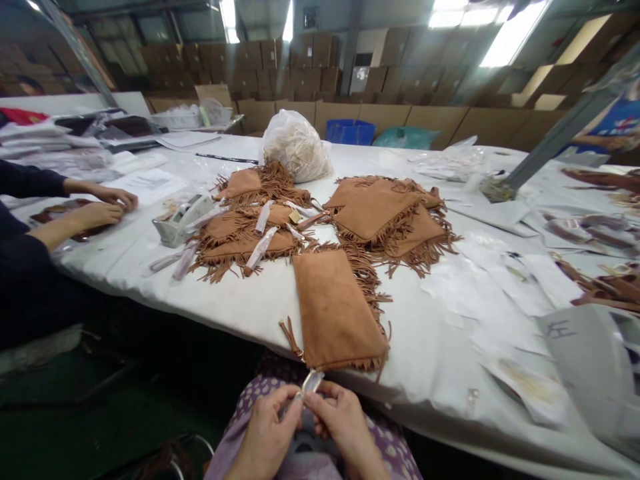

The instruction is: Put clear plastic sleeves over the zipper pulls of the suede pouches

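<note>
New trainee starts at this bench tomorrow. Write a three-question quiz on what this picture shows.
1. True or false: the left hand and right hand pinch a small clear packet at the corner of the nearest fringed pouch.
2. What lies behind the pouch piles? A) white plastic bag B) red bucket C) sewing machine
3. Fill in: a co-worker's hands rest on the table at the picture's ____ edge.

Key: 1 true; 2 A; 3 left.

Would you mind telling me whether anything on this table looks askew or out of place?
Nothing looks damaged or spilled. The fringed pouch nearest both hands overhangs the table edge, and its corner reaches the clear wrapper they pinch.
</note>
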Demonstrator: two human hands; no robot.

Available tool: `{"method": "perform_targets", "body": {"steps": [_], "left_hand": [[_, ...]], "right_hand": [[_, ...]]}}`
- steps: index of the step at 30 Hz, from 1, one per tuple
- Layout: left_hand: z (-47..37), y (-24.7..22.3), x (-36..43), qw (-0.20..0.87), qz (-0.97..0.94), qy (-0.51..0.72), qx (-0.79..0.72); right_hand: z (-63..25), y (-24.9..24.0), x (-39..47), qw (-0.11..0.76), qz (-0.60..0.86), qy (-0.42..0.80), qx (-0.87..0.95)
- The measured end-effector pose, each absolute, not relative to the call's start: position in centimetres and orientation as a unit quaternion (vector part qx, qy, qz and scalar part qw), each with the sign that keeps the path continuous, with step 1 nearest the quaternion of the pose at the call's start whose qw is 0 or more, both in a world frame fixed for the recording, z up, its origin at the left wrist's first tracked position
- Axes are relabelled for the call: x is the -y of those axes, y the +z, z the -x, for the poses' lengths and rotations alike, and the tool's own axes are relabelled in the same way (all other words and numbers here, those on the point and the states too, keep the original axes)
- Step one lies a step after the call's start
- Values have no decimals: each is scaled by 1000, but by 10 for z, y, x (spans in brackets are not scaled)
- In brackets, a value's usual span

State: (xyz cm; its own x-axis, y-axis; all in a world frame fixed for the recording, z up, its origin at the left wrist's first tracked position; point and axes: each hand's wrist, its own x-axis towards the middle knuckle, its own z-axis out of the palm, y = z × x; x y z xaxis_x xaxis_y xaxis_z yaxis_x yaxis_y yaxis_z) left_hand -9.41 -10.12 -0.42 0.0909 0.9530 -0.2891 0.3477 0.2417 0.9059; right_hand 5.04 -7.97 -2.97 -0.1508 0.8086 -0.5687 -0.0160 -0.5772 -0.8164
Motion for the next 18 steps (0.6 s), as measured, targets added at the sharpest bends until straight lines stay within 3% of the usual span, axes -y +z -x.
{"method": "perform_targets", "body": {"steps": [4,9,11,15,18], "left_hand": [[96,-8,102,543,-505,296,-602],[96,-13,106,377,-583,303,-653],[97,-18,108,357,-628,300,-623],[104,-32,110,404,-615,292,-611],[108,-41,104,505,-520,286,-627]], "right_hand": [[-48,-29,81,322,548,677,372],[-43,-36,83,342,596,613,390],[-43,-37,85,348,602,597,400],[-43,-41,94,351,613,579,407],[-43,-45,98,353,612,581,403]]}}
